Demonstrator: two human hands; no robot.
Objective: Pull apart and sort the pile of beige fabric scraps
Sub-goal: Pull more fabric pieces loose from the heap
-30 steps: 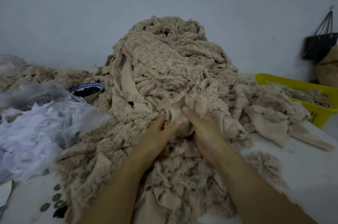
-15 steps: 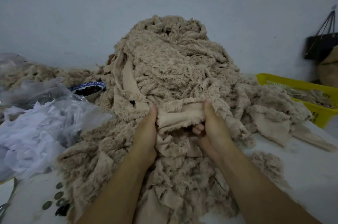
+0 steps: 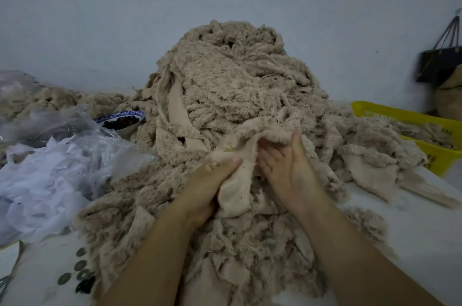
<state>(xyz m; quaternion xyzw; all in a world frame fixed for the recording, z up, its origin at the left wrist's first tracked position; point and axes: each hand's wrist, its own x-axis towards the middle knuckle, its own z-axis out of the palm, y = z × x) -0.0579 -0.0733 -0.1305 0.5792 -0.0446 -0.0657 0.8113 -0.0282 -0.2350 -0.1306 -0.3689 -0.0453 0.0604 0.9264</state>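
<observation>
The right hand [image 3: 287, 170] has apparently released the scrap [image 3: 236, 193].

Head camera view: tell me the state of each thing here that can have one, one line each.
left hand: grips the held scrap, thumb on top.
right hand: fingers straight, palm against the same scrap.
held scrap: bunched between the hands, smooth side showing.
pile: heaped and tangled, unsorted.
yellow basket: partly filled with scraps.
bowl: holds something dark.
black bag: hanging by the wall.
</observation>
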